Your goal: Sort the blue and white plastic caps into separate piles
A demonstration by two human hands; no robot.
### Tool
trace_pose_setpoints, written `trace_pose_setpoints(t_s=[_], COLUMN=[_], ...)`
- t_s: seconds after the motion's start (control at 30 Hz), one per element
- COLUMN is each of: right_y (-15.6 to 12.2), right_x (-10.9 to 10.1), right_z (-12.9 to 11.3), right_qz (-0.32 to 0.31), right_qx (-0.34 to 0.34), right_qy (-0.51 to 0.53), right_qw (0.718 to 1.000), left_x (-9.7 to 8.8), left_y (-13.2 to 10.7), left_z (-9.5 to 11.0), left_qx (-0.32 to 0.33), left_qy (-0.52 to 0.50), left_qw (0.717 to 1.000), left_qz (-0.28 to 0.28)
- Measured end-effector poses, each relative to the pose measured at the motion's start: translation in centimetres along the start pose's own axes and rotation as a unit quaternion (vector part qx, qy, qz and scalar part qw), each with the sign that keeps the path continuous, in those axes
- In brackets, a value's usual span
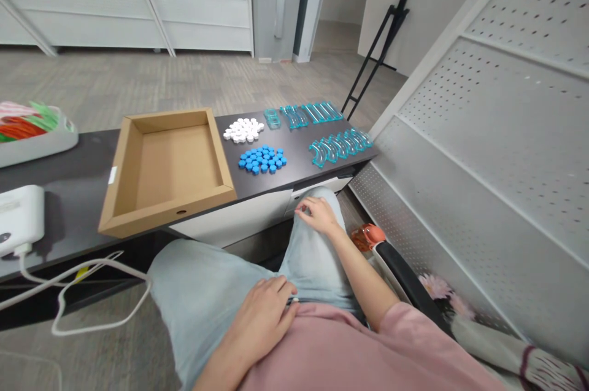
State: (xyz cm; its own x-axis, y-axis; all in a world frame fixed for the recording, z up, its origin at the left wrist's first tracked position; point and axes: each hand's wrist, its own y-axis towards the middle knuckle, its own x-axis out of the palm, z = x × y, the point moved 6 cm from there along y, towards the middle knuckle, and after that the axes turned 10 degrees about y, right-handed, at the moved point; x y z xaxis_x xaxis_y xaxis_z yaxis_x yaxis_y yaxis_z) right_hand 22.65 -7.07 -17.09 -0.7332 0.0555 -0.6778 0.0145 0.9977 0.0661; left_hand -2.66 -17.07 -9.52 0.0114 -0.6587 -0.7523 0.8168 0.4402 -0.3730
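Note:
My left hand (265, 311) lies flat on my lap at the waist of my light jeans (202, 293), its fingers loosely out and nothing seen in it. On my right knee rests my right hand (318, 214), fingers slightly bent and apart, also holding nothing that I can see. Beyond it on the dark table sit a cluster of blue hexagonal pieces (262, 159) and a cluster of white pieces (243, 130). Clear teal-edged curved pieces (340, 147) line the right end. Behind them lie straight clear pieces (322, 112), more clear pieces (293, 116) and a small clear stack (272, 119).
An open cardboard box (221, 158) stands left of the pieces. Further left are a white bin (55, 136) of colourful items and a white device (21, 216) with a hanging cable (92, 332). A perforated panel (497, 133) borders the right side, beside an orange-lidded bottle (372, 234).

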Motion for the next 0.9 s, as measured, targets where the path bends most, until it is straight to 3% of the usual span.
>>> trace_pose_setpoints(t_s=[0.17, 0.3, 0.43, 0.53, 0.63, 0.9], right_y=[2.0, 7.7, 14.6, 17.5, 18.3, 17.3], right_x=[-2.5, -4.3, -3.1, -1.9, -1.4, -1.5], right_z=[-4.1, -6.7, -6.0, -5.7, -5.9, -6.4], right_qz=[0.04, 0.089, 0.052, 0.004, -0.016, 0.003], right_qx=[-0.069, -0.132, -0.1, -0.098, -0.112, -0.12], right_qy=[0.055, 0.017, -0.03, -0.063, -0.088, -0.11], right_qw=[0.995, 0.987, 0.993, 0.993, 0.99, 0.987], left_x=[-0.3, -1.1, -1.6, -1.8, -2.1, -2.3], left_y=[-0.2, -0.6, -0.8, -0.8, -0.9, -0.9], left_z=[-0.1, 0.1, 0.3, 0.2, -0.1, 0.3], left_qx=[0.001, -0.002, 0.001, -0.007, -0.015, 0.001], left_qy=[-0.021, -0.011, 0.0, 0.008, 0.009, -0.004], left_qw=[1.0, 1.0, 0.999, 0.999, 0.999, 1.0], left_qz=[0.02, 0.026, 0.039, 0.035, 0.031, 0.016])
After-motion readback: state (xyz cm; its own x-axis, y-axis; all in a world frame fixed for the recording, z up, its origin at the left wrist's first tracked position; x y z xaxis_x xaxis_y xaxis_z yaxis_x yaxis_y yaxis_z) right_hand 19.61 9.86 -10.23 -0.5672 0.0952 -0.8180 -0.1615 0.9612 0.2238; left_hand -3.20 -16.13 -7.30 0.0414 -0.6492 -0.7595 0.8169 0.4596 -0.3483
